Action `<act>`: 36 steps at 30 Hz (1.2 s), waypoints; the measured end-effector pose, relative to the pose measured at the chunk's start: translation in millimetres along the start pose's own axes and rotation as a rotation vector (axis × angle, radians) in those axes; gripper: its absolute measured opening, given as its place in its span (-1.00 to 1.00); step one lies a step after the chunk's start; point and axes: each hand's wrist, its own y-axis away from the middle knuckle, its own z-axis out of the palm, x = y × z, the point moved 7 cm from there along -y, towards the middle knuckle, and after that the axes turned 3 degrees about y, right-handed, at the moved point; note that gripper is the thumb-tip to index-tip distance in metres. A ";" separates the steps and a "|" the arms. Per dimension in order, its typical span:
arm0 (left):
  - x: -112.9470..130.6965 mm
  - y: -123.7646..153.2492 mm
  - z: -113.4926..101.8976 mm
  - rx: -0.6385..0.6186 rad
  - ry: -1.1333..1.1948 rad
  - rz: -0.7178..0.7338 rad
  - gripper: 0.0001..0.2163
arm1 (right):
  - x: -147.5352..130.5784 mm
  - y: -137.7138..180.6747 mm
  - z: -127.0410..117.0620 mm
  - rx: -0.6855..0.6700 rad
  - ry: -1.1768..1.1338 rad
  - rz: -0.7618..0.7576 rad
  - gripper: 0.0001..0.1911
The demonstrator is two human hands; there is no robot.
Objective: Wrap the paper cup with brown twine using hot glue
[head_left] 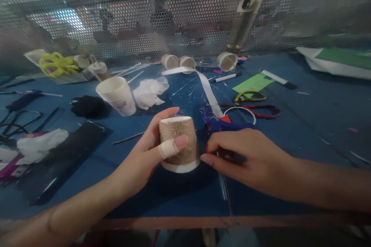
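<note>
A left hand [150, 150], thumb bandaged, grips an upturned paper cup [179, 143] wrapped in tan twine, white rim bare, above a blue table [304, 123]; the right hand [243, 154] pinches beside it, touching. A blue glue gun [217, 121] lies behind. No legible writing.

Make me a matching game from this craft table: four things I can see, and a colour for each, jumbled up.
Things:
1. twine-wrapped cup held in the left hand
2. scissors at the far left
3. glue gun beside the right hand
4. paper sheet near the marker

Colours:
A. green
B. blue
C. brown
D. yellow

Pairs: 1-C, 2-D, 3-B, 4-A
</note>
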 end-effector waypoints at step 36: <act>14.1 -0.9 -17.8 -0.083 0.209 0.055 -0.54 | 74.3 7.3 -55.3 0.185 0.332 0.462 -0.72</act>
